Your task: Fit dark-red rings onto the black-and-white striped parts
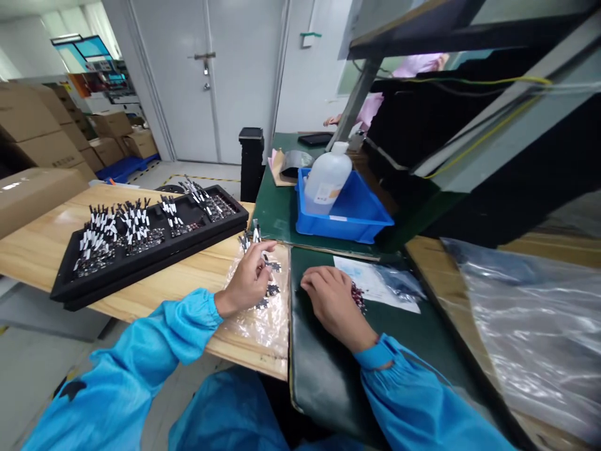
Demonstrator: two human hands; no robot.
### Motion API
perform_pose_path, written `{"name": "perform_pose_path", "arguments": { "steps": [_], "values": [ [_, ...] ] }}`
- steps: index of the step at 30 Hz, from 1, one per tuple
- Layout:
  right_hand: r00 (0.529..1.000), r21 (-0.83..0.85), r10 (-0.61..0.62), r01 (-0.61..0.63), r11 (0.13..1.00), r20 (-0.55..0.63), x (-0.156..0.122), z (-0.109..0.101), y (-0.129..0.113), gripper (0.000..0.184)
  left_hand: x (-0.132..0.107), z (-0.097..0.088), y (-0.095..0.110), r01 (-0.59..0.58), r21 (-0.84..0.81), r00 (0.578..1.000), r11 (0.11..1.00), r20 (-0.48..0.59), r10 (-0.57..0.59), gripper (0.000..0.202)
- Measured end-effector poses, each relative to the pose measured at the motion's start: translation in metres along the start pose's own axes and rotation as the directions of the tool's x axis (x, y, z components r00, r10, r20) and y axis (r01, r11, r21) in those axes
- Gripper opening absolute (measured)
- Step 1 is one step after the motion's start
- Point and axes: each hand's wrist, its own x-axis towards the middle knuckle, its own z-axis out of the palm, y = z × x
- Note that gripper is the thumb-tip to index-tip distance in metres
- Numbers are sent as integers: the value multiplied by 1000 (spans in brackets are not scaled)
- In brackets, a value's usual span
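Observation:
My left hand (248,280) rests on a clear plastic bag (263,313) on the wooden table, its fingers pinched on a small black-and-white component (256,235). More such components (270,289) lie loose on the bag beside it. On the green mat (328,376), my right hand (334,302) lies palm down with fingers curled over a small pile of dark red parts (359,295). To the left sits a black tray (141,257) filled with several rows of the same black-and-white components.
A blue bin (361,216) holding a white plastic bottle (327,178) stands behind the mat. A large clear plastic sheet (530,326) covers the right side. Cardboard boxes (32,125) stack at the far left. Another person's hand (332,119) and pink sleeve show at the far bench.

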Motion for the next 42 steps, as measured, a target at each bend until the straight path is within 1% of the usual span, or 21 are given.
{"name": "perform_pose_path", "arguments": {
  "steps": [4, 8, 10, 12, 15, 17, 18, 20, 21, 25, 28, 31, 34, 36, 37, 39, 40, 41, 42],
  "values": [
    [999, -30, -8, 9, 1000, 37, 0, 7, 1, 15, -1, -2, 0, -22, 20, 1000, 1000, 14, 22, 52],
    [998, -61, -30, 33, 998, 50, 1, 11, -3, 18, -2, -2, 2, 12, -33, 1000, 999, 15, -12, 51],
    [998, -59, -51, 53, 997, 33, 1, 9, -5, 19, -2, -1, 3, 41, -86, 999, 995, 0, -41, 49],
    [999, -25, -46, 46, 999, -10, 2, 5, -5, 18, -1, -1, 2, 59, -136, 998, 989, -21, -62, 49],
    [992, 105, 32, -19, 994, -120, 2, -1, -3, 18, -1, 0, 0, 54, -187, 997, 981, -39, -62, 49],
    [978, 236, 134, -94, 967, -159, 0, -5, -4, 17, -1, 1, 0, 45, -220, 998, 974, -31, -53, 48],
    [968, 310, 193, -137, 941, -160, -1, -7, -6, 16, -2, 2, 0, 43, -236, 998, 971, -27, -50, 48],
    [946, 447, 293, -206, 870, -135, -4, -10, -12, 15, -4, 3, 3, 38, -258, 999, 965, -21, -45, 49],
    [940, 505, 317, -214, 836, -127, -6, -12, -16, 17, -5, 4, 4, 31, -262, 999, 965, -22, -38, 49],
    [954, 619, 301, -223, 753, -23, -7, -14, -25, 26, -10, 6, 8, -31, -244, 1000, 969, -10, 29, 52],
    [951, 688, 301, -267, 675, 73, -6, -12, -26, 28, -13, 7, 7, -63, -212, 997, 975, 38, 72, 52],
    [941, 740, 310, -306, 599, 138, -5, -9, -27, 27, -17, 8, 5, -96, -188, 989, 978, 95, 115, 53],
    [937, 759, 297, -328, 562, 185, -4, -9, -27, 28, -19, 10, 4, -147, -170, 973, 974, 154, 174, 55],
    [935, 767, 297, -333, 549, 194, -3, -10, -27, 30, -18, 11, 5, -159, -152, 968, 975, 173, 185, 59],
    [932, 771, 310, -333, 542, 185, -3, -12, -27, 31, -17, 11, 6, -148, -143, 972, 978, 161, 171, 64],
    [922, 782, 358, -331, 529, 148, -2, -14, -27, 32, -13, 9, 7, -82, -135, 992, 987, 83, 94, 68],
    [915, 787, 382, -329, 523, 129, -2, -15, -27, 32, -11, 8, 8, -21, -134, 999, 991, 42, 27, 64],
    [910, 791, 399, -327, 518, 115, -2, -15, -27, 32, -9, 6, 8, 56, -132, 998, 990, 25, -53, 53],
    [906, 793, 409, -326, 514, 107, -2, -16, -28, 32, -6, 5, 9, 136, -123, 990, 983, 38, -133, 39]
  ]
}}
